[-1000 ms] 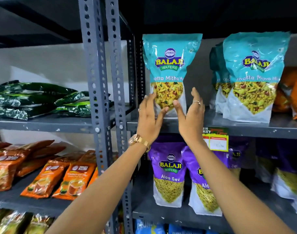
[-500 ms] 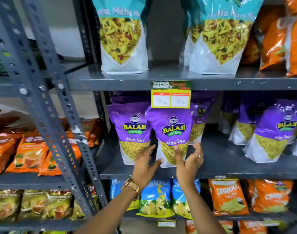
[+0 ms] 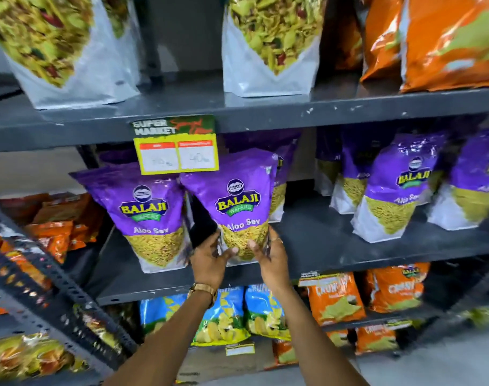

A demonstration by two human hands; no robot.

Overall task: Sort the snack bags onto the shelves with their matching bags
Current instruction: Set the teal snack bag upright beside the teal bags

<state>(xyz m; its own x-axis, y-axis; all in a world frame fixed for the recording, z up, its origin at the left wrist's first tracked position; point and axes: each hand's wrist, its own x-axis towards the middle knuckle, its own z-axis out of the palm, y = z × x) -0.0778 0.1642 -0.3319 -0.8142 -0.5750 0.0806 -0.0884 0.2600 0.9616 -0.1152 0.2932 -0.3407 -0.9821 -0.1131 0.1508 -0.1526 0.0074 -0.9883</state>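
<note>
A purple Aloo Sev bag (image 3: 235, 201) stands upright on the middle grey shelf (image 3: 315, 240). My left hand (image 3: 208, 260) and my right hand (image 3: 271, 254) grip its lower corners from either side, thumbs on its front. A matching purple bag (image 3: 146, 207) stands just to its left, touching it. More purple Aloo Sev bags (image 3: 399, 188) stand further right on the same shelf. Teal-and-white Khatta Mitha bags (image 3: 268, 43) sit on the shelf above.
A yellow price tag (image 3: 176, 146) hangs from the upper shelf edge over the bags. Orange bags (image 3: 443, 40) fill the top right. Blue chip bags (image 3: 224, 316) and orange chip bags (image 3: 335, 299) sit below. A grey perforated upright (image 3: 51, 277) divides off the left rack.
My hands have dropped from the teal bag on the upper shelf to the middle shelf and closed on the purple Aloo Sev bag. The view has tilted downward and moved closer.
</note>
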